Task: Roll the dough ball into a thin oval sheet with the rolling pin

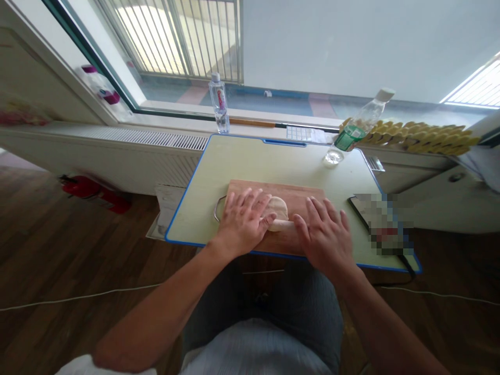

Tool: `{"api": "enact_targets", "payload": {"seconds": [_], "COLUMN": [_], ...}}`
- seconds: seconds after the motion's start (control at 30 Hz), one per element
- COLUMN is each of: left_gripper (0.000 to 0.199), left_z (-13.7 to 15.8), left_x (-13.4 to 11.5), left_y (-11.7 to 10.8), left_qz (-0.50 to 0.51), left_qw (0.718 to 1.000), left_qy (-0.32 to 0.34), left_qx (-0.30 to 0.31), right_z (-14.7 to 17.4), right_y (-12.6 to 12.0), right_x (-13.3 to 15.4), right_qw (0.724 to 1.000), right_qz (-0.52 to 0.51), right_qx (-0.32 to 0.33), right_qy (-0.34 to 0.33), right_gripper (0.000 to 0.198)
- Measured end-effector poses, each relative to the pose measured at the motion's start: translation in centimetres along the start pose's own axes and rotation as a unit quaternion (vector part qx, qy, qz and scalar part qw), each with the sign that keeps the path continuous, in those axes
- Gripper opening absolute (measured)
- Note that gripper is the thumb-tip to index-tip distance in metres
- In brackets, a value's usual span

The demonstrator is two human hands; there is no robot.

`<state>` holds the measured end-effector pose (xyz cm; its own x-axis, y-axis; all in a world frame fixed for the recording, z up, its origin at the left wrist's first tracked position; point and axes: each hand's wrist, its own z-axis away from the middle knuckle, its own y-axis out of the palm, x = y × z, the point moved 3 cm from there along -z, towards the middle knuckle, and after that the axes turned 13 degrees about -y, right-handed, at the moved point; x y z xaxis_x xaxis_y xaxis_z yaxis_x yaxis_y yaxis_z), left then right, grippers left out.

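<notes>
A pale wooden rolling pin (285, 225) lies across a flat round of dough (276, 206) on a wooden cutting board (279, 244). My left hand (247, 216) rests palm down over the pin's left end, fingers stretched forward, and hides part of the dough. Over the pin's right end lies my right hand (324, 229), also flat with its fingers apart. Both palms cover the ends of the pin. A metal handle (217, 209) sticks out at the board's left side.
The board lies on a small blue-edged table (234, 159). A green-labelled bottle (349, 136) stands at its back right, and a blurred-out phone-like object (380, 221) lies at the right. Behind are a clear bottle (220, 107) and a radiator (156, 139); a fire extinguisher (96, 192) is on the floor.
</notes>
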<state>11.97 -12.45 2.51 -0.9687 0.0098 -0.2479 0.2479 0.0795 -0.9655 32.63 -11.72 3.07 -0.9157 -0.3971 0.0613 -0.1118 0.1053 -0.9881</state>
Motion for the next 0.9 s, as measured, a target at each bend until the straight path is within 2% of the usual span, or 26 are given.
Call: {"api": "enact_targets", "payload": {"seconds": [0.07, 0.13, 0.27, 0.37, 0.47, 0.63, 0.7, 0.77, 0.9], "left_gripper": [0.069, 0.069, 0.07, 0.071, 0.071, 0.071, 0.071, 0.069, 0.067], "left_z": [-0.3, -1.9, -6.8, -9.0, -8.2, -3.5, -2.8, -3.4, -7.2], "left_x": [0.0, 0.0, 0.2, 0.4, 0.4, 0.1, 0.0, 0.0, 0.5], "left_y": [0.0, 0.1, 0.1, 0.1, 0.2, 0.2, 0.1, 0.1, 0.1], "left_qz": [0.002, 0.0, 0.007, 0.012, 0.011, 0.004, 0.001, 0.0, 0.009], "left_qw": [1.0, 1.0, 0.998, 0.995, 0.995, 0.999, 0.999, 1.0, 0.997], "left_qy": [0.0, -0.009, -0.04, -0.054, -0.054, -0.036, -0.031, -0.028, -0.047], "left_qx": [-0.005, -0.003, 0.05, 0.081, 0.083, 0.021, 0.009, 0.013, 0.056], "right_z": [-0.5, -2.2, -6.9, -8.8, -8.1, -3.8, -3.1, -3.7, -7.5], "right_y": [0.3, 0.7, 1.4, 1.2, 1.0, 0.5, 0.5, 0.6, 1.2], "right_x": [-0.3, -1.0, -2.9, -3.5, -3.1, -1.4, -1.1, -1.4, -2.8], "right_qw": [1.0, 1.0, 0.996, 0.994, 0.995, 0.999, 1.0, 0.999, 0.997], "right_qz": [-0.003, -0.015, -0.043, -0.047, -0.041, -0.023, -0.019, -0.021, -0.04], "right_qx": [-0.002, 0.013, 0.06, 0.081, 0.081, 0.024, 0.007, 0.014, 0.058], "right_qy": [0.005, 0.017, 0.044, 0.049, 0.047, 0.018, 0.013, 0.022, 0.042], "right_gripper": [0.069, 0.07, 0.078, 0.082, 0.081, 0.073, 0.071, 0.072, 0.078]}}
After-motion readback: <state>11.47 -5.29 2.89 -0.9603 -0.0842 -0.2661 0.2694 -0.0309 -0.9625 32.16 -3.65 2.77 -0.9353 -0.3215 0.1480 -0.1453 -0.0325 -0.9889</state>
